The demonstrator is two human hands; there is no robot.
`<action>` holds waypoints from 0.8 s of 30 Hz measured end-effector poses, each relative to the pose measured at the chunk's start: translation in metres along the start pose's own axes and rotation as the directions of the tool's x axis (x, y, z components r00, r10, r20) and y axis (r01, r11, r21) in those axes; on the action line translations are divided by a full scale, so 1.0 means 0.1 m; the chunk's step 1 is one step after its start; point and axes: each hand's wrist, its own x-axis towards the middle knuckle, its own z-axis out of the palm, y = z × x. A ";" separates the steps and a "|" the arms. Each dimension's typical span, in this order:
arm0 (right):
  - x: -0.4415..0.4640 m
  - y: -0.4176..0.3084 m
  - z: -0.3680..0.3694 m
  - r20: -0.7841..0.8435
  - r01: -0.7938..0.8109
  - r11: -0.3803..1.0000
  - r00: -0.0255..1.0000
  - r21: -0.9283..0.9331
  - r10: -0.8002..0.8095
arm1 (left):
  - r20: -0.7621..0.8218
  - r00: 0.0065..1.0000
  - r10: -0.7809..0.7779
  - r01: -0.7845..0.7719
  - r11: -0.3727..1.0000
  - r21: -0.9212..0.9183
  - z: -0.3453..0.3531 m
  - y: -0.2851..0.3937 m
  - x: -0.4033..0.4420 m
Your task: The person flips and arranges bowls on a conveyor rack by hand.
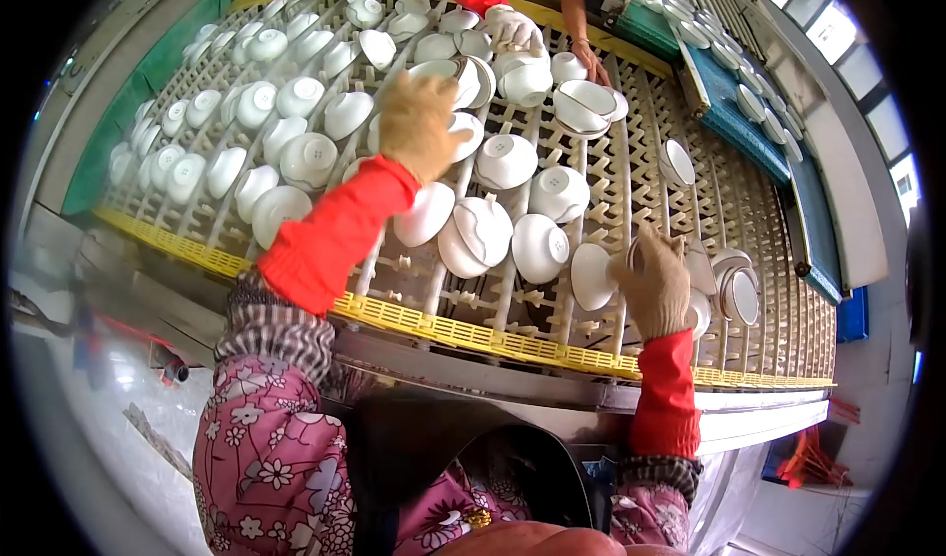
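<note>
White bowls lie tilted or upside down in rows on a conveyor rack with rods and pegs. My left hand, in a tan glove with a red sleeve, reaches over the middle of the rack, fingers spread, beside stacked bowls; whether it touches them is unclear. Lower right, my right hand, gloved alike, has its fingers curled round the edge of a dish, mostly hidden by the glove. A white bowl stands just left of it, and several stacked dishes lie to its right.
Across the rack, a co-worker's gloved hand touches a bowl, and another person's bare hand is near more bowls. A blue belt carries dishes at the upper right. The rack's yellow edge runs in front of me.
</note>
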 end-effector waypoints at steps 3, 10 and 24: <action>-0.15 0.05 0.02 0.071 0.032 0.993 0.997 -0.112 -0.024 | 0.332 0.927 -0.174 0.126 0.979 0.161 0.17 -0.37 0.36; -0.06 0.22 0.27 0.050 -0.021 0.990 0.998 -0.139 0.028 | 0.290 0.920 -0.263 0.319 0.933 -0.167 0.94 -0.49 0.60; -0.10 0.53 0.11 0.126 -0.223 0.951 0.972 0.215 0.199 | 0.065 0.885 0.461 -0.287 0.650 -0.703 1.11 1.71 0.46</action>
